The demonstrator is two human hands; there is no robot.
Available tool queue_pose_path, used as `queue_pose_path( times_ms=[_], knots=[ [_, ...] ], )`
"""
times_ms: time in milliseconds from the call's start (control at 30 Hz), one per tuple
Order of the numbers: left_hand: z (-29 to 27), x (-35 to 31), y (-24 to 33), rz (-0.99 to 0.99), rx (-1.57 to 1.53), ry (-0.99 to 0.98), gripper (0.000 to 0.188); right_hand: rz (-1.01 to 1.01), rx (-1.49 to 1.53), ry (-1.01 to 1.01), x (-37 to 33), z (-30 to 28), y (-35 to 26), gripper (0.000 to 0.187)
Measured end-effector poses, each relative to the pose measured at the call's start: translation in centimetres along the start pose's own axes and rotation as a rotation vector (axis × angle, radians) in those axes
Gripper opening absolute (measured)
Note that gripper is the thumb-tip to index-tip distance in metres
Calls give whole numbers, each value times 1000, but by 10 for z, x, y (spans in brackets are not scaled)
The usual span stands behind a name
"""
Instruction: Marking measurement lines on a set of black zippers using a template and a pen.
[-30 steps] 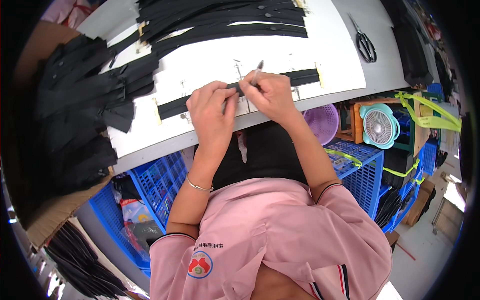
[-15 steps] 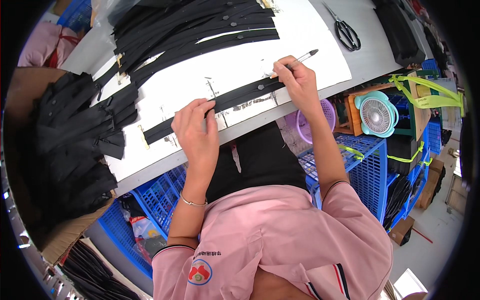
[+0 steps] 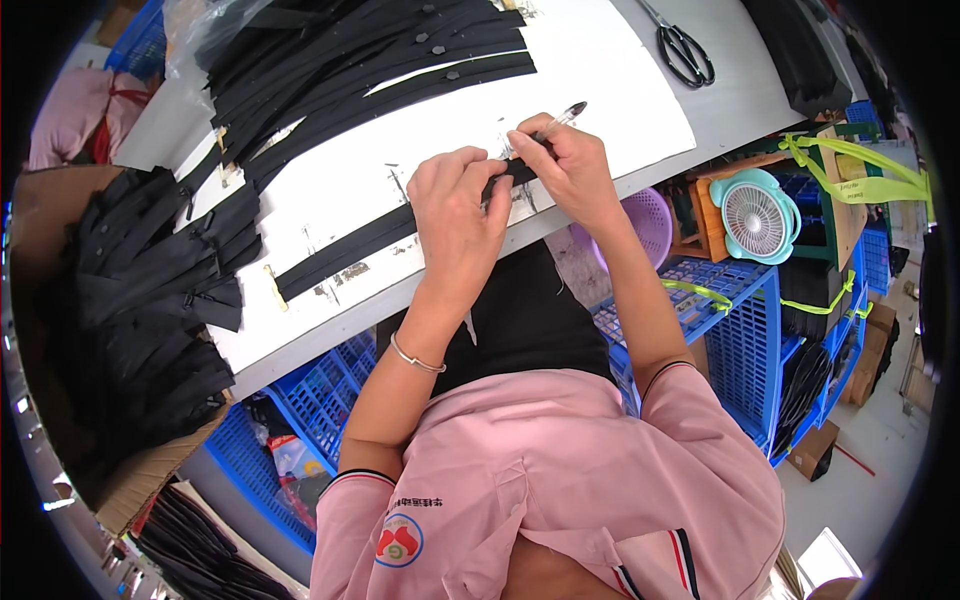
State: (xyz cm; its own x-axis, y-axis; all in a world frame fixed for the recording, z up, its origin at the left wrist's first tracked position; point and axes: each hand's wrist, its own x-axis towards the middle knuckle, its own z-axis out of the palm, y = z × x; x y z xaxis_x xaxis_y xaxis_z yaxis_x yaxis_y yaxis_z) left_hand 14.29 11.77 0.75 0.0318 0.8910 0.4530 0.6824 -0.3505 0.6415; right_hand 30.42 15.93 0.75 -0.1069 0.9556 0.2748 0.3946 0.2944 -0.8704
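Note:
A black fabric strip [image 3: 345, 245], which looks like zipper tape, lies along the near edge of a white board [image 3: 400, 130]. My left hand [image 3: 455, 210] is closed on the strip near its right end, thumb and fingers together over it. In my right hand [image 3: 570, 165] is a clear-barrelled pen [image 3: 569, 114] with a dark end, gripped between thumb and fingers. Its tip is hidden behind my fingers, close to the strip and my left fingertips. Farther back on the board lie several similar black strips [image 3: 400, 65], some with small dark round pieces on them.
A cardboard box [image 3: 40, 200] full of black strips stands at the left. Black-handled scissors [image 3: 686, 55] lie on the grey table at the far right. Below the right edge are a purple basket [image 3: 650, 225], a turquoise fan [image 3: 755, 217] and blue crates [image 3: 745, 350].
My left hand has slid right along the strip, close to my right hand, and its fingers have closed. My right hand has shifted slightly left with the pen.

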Motion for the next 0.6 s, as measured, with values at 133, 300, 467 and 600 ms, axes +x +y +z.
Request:
queue_pose_path(
  times_ms=[133,300,467,600],
  knots=[
    [3,0,2,-8,6,10,14,-54,-83,19,0,1,1,19],
    [6,-2,2,19,-16,37,15,4,50,25,-4,-3,3,17],
    [7,-1,0,22,-15,58,15,-23,5,-116,-4,-11,6,16],
    [3,-2,-4,20,11,78,15,-91,-47,-99,-2,-5,1,16]
  ],
)
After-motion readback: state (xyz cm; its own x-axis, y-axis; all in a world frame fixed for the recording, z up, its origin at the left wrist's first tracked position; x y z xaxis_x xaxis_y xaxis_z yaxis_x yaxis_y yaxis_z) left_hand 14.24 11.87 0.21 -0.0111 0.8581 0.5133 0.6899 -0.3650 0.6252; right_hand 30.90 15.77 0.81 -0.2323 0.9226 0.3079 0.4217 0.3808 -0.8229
